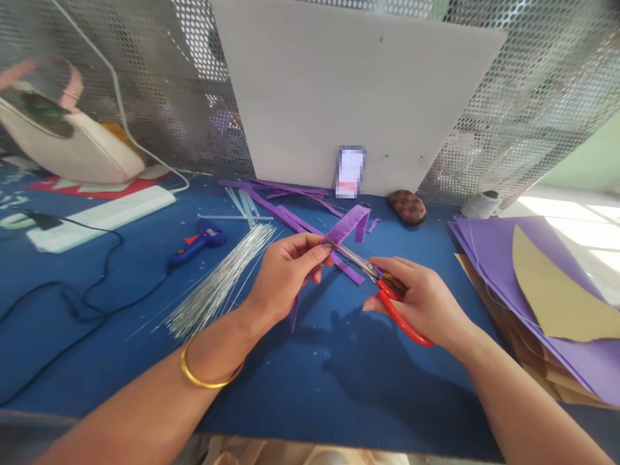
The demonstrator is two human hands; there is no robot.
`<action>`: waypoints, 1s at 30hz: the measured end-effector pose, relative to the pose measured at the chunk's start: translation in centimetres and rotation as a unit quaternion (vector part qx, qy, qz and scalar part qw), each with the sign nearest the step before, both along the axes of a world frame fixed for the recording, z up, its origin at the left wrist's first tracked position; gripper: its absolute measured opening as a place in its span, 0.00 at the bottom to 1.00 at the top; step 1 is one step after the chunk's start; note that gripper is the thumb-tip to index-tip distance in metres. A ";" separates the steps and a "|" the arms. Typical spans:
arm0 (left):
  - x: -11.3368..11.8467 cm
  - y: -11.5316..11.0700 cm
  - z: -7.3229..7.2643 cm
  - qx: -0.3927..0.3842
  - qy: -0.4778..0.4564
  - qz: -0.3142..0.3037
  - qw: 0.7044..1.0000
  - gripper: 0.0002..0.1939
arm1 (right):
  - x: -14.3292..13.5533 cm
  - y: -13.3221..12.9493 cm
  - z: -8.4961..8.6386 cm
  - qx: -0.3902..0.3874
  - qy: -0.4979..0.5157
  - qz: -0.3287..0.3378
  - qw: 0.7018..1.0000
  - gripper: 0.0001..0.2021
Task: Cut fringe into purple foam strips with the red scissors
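Note:
Between thumb and fingers, my left hand pinches a folded purple strip; one end bends over at the upper right and a tail hangs below the hand. My right hand is closed round the handles of red-handled scissors. Their metal blades point left and reach the strip at my left fingertips; whether they have cut into it I cannot tell. More purple strips lie on the table behind my hands. A bundle of thin pale wires rests left of my left hand.
On the blue table lie a blue glue gun with its cord, clear glue sticks and a white power strip. A phone leans on a white board. Purple and brown sheets are stacked at the right.

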State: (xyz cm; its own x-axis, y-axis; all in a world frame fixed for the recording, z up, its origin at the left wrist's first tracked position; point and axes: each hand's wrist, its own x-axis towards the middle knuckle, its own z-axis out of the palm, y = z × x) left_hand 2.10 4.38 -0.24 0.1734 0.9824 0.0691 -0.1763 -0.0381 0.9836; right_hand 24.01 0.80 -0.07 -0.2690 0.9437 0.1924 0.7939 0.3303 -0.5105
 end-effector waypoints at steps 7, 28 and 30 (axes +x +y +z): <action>0.2 0.0 -0.2 -0.007 -0.012 0.015 1.000 0.06 | -0.1 0.1 0.1 0.010 0.003 0.013 1.000 0.26; 0.7 -0.2 -0.3 0.006 -0.003 0.028 1.000 0.04 | -0.2 0.0 0.0 0.028 -0.002 0.019 0.999 0.27; 0.7 -0.2 -0.3 0.011 -0.002 0.026 1.000 0.04 | -0.2 -0.1 0.0 0.026 0.001 0.021 0.999 0.27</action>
